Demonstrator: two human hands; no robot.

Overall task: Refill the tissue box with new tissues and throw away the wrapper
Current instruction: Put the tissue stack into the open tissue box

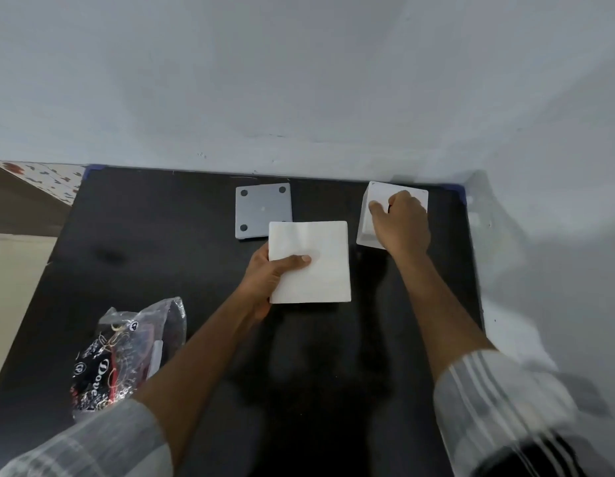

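On my black tabletop (161,256) against a pale grey wall (299,80), my left hand (268,277) clamps the square white tissue stack (313,266); my right hand (400,223) grips the white plastic tissue box (366,225) near the corner. The crumpled clear printed wrapper (127,356) lies near-left.
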